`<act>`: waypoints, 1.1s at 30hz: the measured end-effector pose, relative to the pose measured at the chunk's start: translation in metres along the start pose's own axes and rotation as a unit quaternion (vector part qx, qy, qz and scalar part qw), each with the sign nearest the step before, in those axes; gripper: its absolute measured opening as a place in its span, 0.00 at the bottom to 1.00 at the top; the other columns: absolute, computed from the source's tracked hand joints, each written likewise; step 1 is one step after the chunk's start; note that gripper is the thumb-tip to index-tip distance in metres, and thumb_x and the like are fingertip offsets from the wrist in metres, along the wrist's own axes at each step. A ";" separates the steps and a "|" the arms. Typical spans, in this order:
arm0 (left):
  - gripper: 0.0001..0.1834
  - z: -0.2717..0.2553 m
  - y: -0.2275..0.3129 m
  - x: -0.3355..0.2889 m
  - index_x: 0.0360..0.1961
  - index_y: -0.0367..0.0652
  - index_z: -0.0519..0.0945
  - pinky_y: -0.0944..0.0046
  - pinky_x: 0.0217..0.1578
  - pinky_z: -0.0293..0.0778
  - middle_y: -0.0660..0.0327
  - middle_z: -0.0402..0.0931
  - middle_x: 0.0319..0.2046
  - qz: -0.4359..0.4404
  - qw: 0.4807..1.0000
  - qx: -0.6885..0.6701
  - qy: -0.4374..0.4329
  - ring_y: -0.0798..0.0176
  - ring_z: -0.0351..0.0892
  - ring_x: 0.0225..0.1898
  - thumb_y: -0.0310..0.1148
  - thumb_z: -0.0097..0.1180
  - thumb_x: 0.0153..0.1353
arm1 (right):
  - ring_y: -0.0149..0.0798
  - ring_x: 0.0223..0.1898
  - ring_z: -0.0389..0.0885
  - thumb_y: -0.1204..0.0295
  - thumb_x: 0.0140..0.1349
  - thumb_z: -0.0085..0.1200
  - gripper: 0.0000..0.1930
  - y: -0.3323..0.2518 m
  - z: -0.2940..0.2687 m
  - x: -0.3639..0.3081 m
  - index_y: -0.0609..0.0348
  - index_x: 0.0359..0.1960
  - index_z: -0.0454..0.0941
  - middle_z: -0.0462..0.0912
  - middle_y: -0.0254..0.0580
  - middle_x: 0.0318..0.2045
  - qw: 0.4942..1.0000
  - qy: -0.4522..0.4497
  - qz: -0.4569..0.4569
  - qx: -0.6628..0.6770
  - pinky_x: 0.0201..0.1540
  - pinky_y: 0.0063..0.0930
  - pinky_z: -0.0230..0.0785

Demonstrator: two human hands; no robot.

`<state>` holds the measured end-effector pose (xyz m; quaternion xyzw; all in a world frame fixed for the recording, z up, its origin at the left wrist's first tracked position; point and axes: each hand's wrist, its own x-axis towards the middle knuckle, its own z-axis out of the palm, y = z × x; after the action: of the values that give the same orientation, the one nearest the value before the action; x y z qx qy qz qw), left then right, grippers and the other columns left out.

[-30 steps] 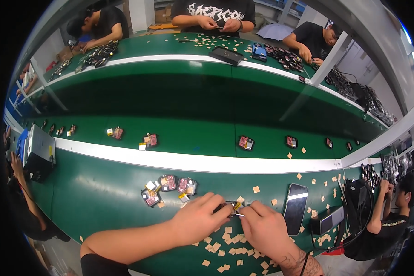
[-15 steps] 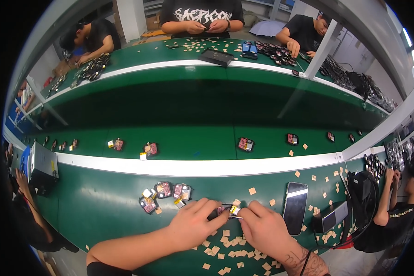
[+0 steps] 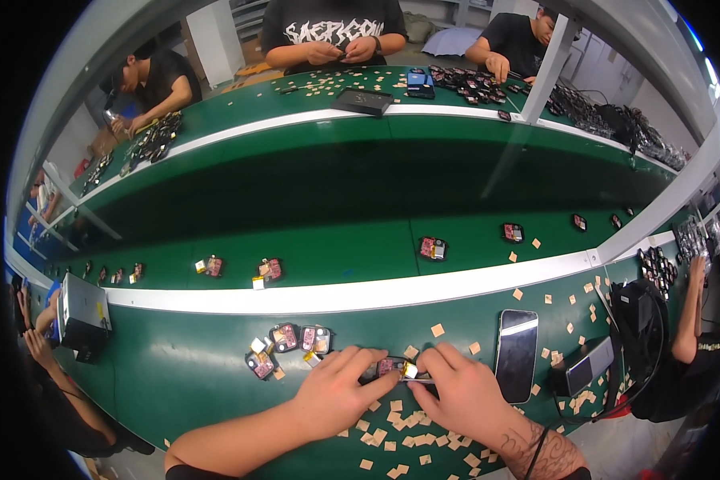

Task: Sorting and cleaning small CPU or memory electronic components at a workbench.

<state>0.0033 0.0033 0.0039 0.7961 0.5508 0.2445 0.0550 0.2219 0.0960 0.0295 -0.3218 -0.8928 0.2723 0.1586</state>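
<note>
Small pink-and-black module (image 3: 394,367) lies on the green counter (image 3: 176,376), just in front of the person, pinned between both hands. The left hand (image 3: 336,394) closes its grip on the module's left end, fingertips pressing it down so it stays flat. The right hand (image 3: 460,392) closes on the right end, where a bright metallic tab shows and a thin dark tool or lead seems pinched along the lower edge; too small to tell which. Holding it from both ends likely steadies the small part for fine work at its middle.

Just to the left sits a cluster of similar modules (image 3: 288,346), close enough to reach without shifting. Small tan squares (image 3: 392,420) lie scattered under and around the wrists, near at hand. A dark phone (image 3: 517,354) lies face up just right of the right hand, beside a smaller grey device (image 3: 588,366). Beyond the white rail (image 3: 360,294), single modules ride spaced apart on the conveyor belt (image 3: 336,248). Other people work at the far side.
</note>
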 end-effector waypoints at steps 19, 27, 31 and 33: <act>0.24 0.001 0.004 0.001 0.55 0.44 0.81 0.56 0.45 0.76 0.61 0.82 0.50 0.029 0.997 -0.072 -0.001 0.54 0.82 0.46 0.36 0.74 0.59 | 0.47 0.29 0.86 0.73 0.61 0.66 0.13 -0.002 0.007 0.007 0.56 0.46 0.80 0.78 0.39 0.41 0.998 -0.041 -0.047 -0.015 0.30 0.39 0.81; 0.27 0.002 0.004 0.003 0.52 0.42 0.78 0.51 0.45 0.80 0.56 0.82 0.42 -0.018 0.989 -0.149 0.011 0.47 0.83 0.43 0.34 0.79 0.54 | 0.47 0.29 0.87 0.73 0.59 0.67 0.11 -0.002 0.006 0.004 0.56 0.42 0.81 0.77 0.41 0.38 0.994 -0.047 -0.073 -0.072 0.30 0.39 0.81; 0.28 0.001 0.004 0.002 0.53 0.42 0.77 0.49 0.47 0.81 0.56 0.82 0.42 -0.013 0.988 -0.151 0.009 0.45 0.84 0.44 0.34 0.79 0.55 | 0.45 0.29 0.87 0.72 0.59 0.68 0.10 0.003 0.008 0.001 0.56 0.41 0.82 0.77 0.39 0.37 0.991 -0.039 -0.096 -0.081 0.30 0.37 0.81; 0.27 0.001 0.003 0.001 0.53 0.41 0.77 0.49 0.47 0.81 0.56 0.82 0.43 -0.014 0.988 -0.151 0.011 0.45 0.84 0.44 0.34 0.79 0.55 | 0.44 0.28 0.86 0.72 0.58 0.69 0.10 0.006 0.009 0.003 0.55 0.40 0.82 0.76 0.37 0.36 0.992 -0.016 -0.111 -0.057 0.30 0.36 0.81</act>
<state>0.0071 0.0033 0.0044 0.7680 0.5193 0.3330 0.1724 0.2184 0.0978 0.0191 -0.2254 -0.9393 0.2068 0.1551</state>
